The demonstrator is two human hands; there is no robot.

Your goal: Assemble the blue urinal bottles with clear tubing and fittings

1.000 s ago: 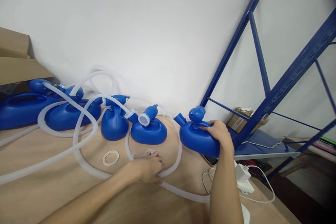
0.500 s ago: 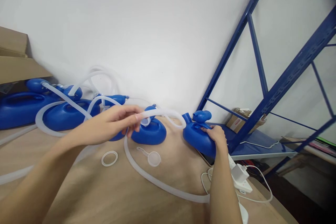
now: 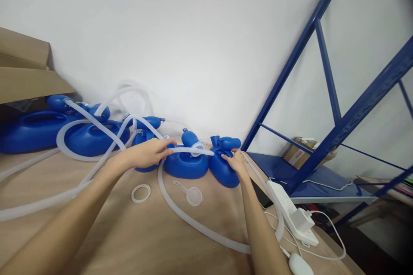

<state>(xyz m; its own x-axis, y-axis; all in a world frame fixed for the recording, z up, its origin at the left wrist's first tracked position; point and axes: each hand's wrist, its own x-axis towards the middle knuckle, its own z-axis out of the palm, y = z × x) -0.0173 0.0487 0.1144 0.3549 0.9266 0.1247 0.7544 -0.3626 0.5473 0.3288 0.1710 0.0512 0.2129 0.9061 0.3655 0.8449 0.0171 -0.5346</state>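
My left hand (image 3: pixel 156 151) is closed on a translucent white hose (image 3: pixel 185 150), whose free part stretches right over the middle bottle. My right hand (image 3: pixel 236 161) grips a blue plastic urinal bottle (image 3: pixel 223 174) by its handle side, its open neck tilted up and left. A blue bulb-shaped piece (image 3: pixel 229 142) sits at this bottle's top. Against its left side stands another blue urinal bottle (image 3: pixel 186 169) with a blue bulb-shaped piece (image 3: pixel 189 138) on it. A pale ring (image 3: pixel 141 193) and a translucent cap with a strap (image 3: pixel 194 196) lie in front.
More blue bottles (image 3: pixel 88 141) with looping hoses crowd the left, below a cardboard box (image 3: pixel 35 84). A white power strip (image 3: pixel 290 210), a phone (image 3: pixel 261 193) and cables lie right. A blue metal shelf frame (image 3: pixel 290 73) stands behind them, against the wall.
My right hand has moved the blue urinal bottle left, up against the middle one. The hose end in my left hand has straightened and dropped lower. The view has shifted slightly.
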